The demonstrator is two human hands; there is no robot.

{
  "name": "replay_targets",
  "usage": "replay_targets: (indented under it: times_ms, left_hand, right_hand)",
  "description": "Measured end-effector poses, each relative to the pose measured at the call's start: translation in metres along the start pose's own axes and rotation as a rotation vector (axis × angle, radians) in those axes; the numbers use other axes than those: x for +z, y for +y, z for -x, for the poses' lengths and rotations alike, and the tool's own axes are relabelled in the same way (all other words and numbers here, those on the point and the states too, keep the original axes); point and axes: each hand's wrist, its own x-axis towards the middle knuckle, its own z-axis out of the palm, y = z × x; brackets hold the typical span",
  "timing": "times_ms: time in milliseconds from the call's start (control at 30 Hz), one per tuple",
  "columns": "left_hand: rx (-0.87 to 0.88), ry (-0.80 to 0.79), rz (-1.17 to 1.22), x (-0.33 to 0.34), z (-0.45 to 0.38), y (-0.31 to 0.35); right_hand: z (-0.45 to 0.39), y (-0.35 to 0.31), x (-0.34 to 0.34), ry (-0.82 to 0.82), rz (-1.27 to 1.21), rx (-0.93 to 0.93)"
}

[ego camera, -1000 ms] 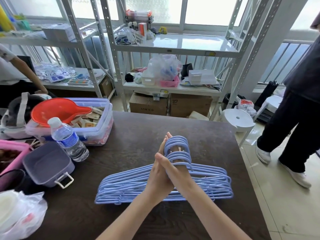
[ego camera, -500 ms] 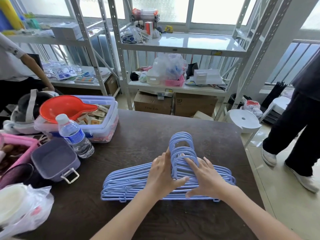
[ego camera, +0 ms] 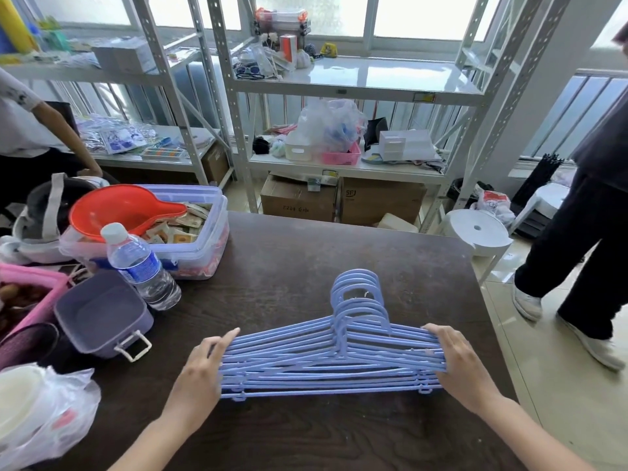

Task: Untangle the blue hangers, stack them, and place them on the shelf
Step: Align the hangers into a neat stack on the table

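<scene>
Hangers [ego camera: 333,368] stacked flat on the table [ego camera: 306,260], near its front edge, a little right of centre, hooks pointing toward the far edge. Arms of the stack fanned slightly, not perfectly flush; hooks overlapping in a loose column.

Left hand [ego camera: 198,372] clamped on the left end of the stack, fingers [ego camera: 221,341] close together and curled over the top, thumb hidden underneath or behind. Right hand [ego camera: 460,365] mirroring it at the right end, fingers [ego camera: 438,334] pressed together and draped over the tips of the arms, palm against the ends. Both hands touching the stack, squeezing it from either side.

Bottle [ego camera: 141,266] standing upright toward the left edge, just in front of a clear bin [ego camera: 204,246] with an orange scoop [ego camera: 122,209] lying in it. Grey tub [ego camera: 102,314] just beside the bottle, nearer the front. Pink basket [ego camera: 37,283] at the left edge, a white bag [ego camera: 51,413] at the front left corner.

Shelf [ego camera: 356,79] beyond the far edge, its upper board mostly bare on the right, clutter on the lower one. Boxes [ego camera: 339,198] on the floor beneath. White stool [ego camera: 475,229] off the far right corner, a person [ego camera: 584,215] in dark trousers standing beside it.
</scene>
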Motion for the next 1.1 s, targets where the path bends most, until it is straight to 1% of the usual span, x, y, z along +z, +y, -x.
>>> replay_targets:
  times_ms: [67, 167, 233, 300, 367, 433, 567, 633, 733, 867, 933, 1000, 1033, 1100]
  left_hand:
    - [-0.137, -0.034, 0.211, 0.003, 0.0, -0.008]
    - [-0.325, 0.062, 0.393, 0.013, 0.0, -0.015]
    - [-0.433, 0.104, 0.419, 0.017, -0.003, -0.015]
    - [-0.455, 0.1, 0.363, 0.019, -0.008, -0.015]
    - [-0.455, 0.073, 0.301, 0.016, -0.01, -0.015]
    - [-0.465, 0.0, 0.222, 0.012, -0.01, -0.018]
    - [-0.509, -0.311, 0.011, 0.007, -0.009, -0.025]
    - [-0.508, -0.403, -0.06, 0.008, -0.006, -0.024]
    - [-0.512, -0.421, -0.159, 0.012, -0.001, -0.018]
    - [-0.464, -0.42, -0.338, 0.008, 0.001, -0.006]
    - [-0.39, -0.413, -0.379, 0.007, -0.002, 0.004]
    - [-0.287, -0.387, -0.382, 0.008, -0.008, 0.017]
    - [-0.231, -0.382, -0.379, 0.012, -0.013, 0.025]
    - [-0.133, -0.401, -0.381, 0.026, -0.025, 0.043]
  right_hand:
    - [0.0, 0.006, 0.003, 0.01, -0.138, 0.13]
    - [0.0, 0.012, 0.006, 0.07, -0.33, 0.351]
    - [-0.004, 0.012, 0.006, 0.06, -0.414, 0.463]
    - [-0.01, 0.01, 0.004, 0.048, -0.387, 0.472]
    - [-0.013, 0.01, 0.002, 0.006, -0.303, 0.464]
    - [-0.012, 0.013, -0.002, -0.082, -0.222, 0.501]
    - [-0.009, 0.019, -0.005, -0.351, -0.05, 0.585]
    - [-0.006, 0.016, -0.001, -0.435, -0.008, 0.603]
    - [0.003, 0.015, 0.006, -0.47, 0.049, 0.601]
    - [0.011, 0.013, 0.011, -0.438, 0.19, 0.567]
    - [0.009, 0.007, 0.01, -0.384, 0.332, 0.471]
    - [0.001, -0.003, 0.009, -0.343, 0.462, 0.332]
    - [-0.004, -0.011, 0.011, -0.327, 0.469, 0.246]
    - [-0.015, -0.032, 0.02, -0.356, 0.425, 0.09]
